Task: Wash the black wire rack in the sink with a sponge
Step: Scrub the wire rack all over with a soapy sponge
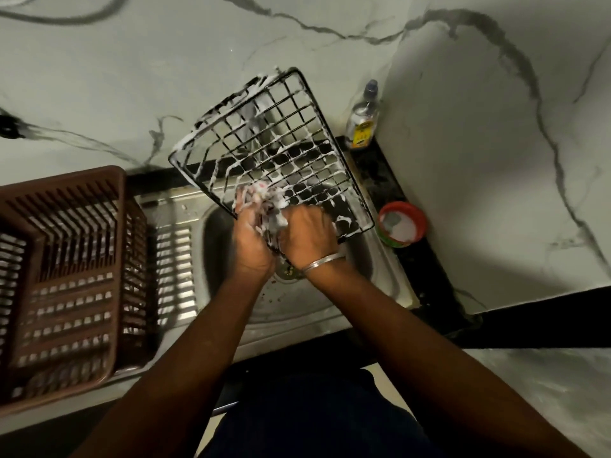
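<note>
- Sponge (263,195): in left hand (251,236) grip, blurred, buried in foam; shape unclear.
- Left fingers (240,206): foam-coated, blurred.
- Right hand (309,238): fingers hidden under rack (281,133) edge; grip not discernible.
- Drain (287,274): partly covered by wrists.
- Tap (256,123): blurred behind rack wires.
- Basket (66,259): cut by left edge.
- Bottle (362,120): label too small to read.

Tilted rack (271,150) over sink (307,304); basket (66,276) left; bottle (362,119) and, seemingly, soap tub (401,224) right.

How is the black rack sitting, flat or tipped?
Tipped. The black wire rack slants over the sink, near edge low, far edge raised toward the wall.
</note>
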